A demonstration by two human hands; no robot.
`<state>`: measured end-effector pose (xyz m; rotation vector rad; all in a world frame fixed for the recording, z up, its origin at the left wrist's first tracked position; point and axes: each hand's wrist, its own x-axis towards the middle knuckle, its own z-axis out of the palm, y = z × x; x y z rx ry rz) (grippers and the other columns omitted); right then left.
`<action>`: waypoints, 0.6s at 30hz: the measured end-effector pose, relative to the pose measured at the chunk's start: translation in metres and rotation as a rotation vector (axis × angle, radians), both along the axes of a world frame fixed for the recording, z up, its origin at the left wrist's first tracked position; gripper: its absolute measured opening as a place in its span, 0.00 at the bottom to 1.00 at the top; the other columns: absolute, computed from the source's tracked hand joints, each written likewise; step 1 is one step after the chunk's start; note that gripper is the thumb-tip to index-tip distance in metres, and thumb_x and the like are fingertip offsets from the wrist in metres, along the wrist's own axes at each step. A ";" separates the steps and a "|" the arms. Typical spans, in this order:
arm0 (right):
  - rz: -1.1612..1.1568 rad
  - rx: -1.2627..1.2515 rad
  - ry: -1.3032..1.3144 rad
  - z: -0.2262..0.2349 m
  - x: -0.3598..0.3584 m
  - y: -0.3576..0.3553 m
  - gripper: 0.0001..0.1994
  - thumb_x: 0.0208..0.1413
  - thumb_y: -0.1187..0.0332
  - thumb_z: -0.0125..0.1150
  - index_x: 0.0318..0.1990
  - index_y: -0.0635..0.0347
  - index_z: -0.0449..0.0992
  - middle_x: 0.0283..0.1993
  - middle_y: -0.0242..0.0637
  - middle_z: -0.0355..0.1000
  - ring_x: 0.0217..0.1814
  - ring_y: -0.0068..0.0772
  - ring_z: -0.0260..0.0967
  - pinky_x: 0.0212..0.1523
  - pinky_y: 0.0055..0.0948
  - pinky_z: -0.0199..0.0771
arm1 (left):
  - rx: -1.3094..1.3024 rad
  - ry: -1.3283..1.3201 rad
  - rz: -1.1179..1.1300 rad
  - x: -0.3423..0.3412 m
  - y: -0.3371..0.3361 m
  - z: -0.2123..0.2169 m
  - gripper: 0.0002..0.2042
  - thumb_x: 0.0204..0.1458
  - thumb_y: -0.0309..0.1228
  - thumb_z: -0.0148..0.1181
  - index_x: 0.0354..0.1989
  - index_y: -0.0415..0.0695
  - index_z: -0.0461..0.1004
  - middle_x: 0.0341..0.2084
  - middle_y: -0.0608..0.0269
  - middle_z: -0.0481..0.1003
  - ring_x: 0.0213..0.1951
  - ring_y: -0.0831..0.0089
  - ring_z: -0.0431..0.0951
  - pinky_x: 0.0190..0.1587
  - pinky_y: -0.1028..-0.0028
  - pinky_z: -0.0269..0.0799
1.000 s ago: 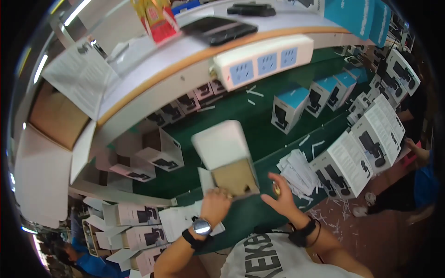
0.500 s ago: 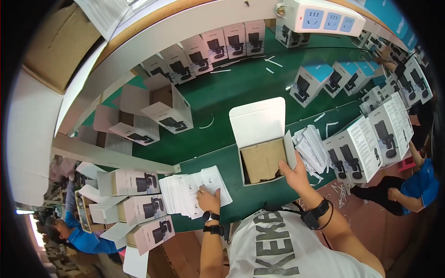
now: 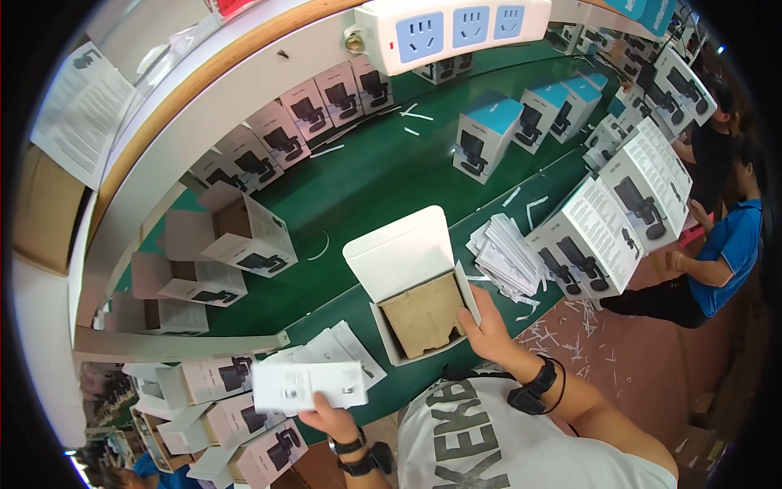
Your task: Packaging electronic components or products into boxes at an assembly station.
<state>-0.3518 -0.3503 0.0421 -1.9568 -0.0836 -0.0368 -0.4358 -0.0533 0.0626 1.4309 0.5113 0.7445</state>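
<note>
My left hand [image 3: 330, 418] pinches a white printed leaflet [image 3: 301, 385] by its near edge, raised over a fanned pile of leaflets [image 3: 354, 349]. Right of the pile stands a white box [image 3: 401, 251] with its lid flap up. A brown cardboard insert [image 3: 423, 314] fills it. My right hand [image 3: 489, 326] grips the box's right side, the thumb on the near right corner by the insert; the other fingers are partly hidden behind the side flap.
A second paper stack [image 3: 505, 257] lies right of the box, beside closed printed boxes [image 3: 586, 236]. Open boxes [image 3: 257, 232] stand left, more at lower left [image 3: 244, 416]. A shelf with a power strip [image 3: 456, 33] overhangs the green bench [image 3: 366, 187]. Co-workers [image 3: 717, 261] are at right.
My left hand, which lay flat on the leaflet pile, has lifted one leaflet and drawn it left and nearer. My right hand stays on the box. The whole view has turned.
</note>
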 end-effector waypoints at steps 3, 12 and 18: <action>0.030 0.003 -0.011 0.003 0.001 0.003 0.26 0.67 0.69 0.55 0.70 0.66 0.61 0.65 0.56 0.64 0.67 0.55 0.64 0.69 0.42 0.64 | 0.287 -0.217 -0.108 -0.007 -0.038 0.004 0.20 0.57 0.23 0.57 0.57 0.30 0.69 0.50 0.47 0.76 0.44 0.52 0.79 0.47 0.60 0.78; 0.058 0.031 -0.023 0.004 0.000 -0.002 0.27 0.66 0.68 0.57 0.70 0.65 0.61 0.65 0.56 0.64 0.68 0.54 0.64 0.68 0.42 0.64 | 0.861 0.036 -0.216 0.050 -0.074 0.007 0.43 0.43 0.26 0.71 0.72 0.35 0.58 0.56 0.44 0.72 0.57 0.48 0.72 0.62 0.57 0.66; 0.291 -0.047 0.101 0.029 0.004 -0.054 0.28 0.67 0.66 0.62 0.70 0.64 0.64 0.61 0.44 0.69 0.62 0.35 0.69 0.60 0.32 0.70 | 0.543 0.230 -0.436 0.051 -0.077 0.022 0.44 0.45 0.26 0.70 0.73 0.36 0.56 0.61 0.43 0.67 0.59 0.49 0.70 0.63 0.57 0.66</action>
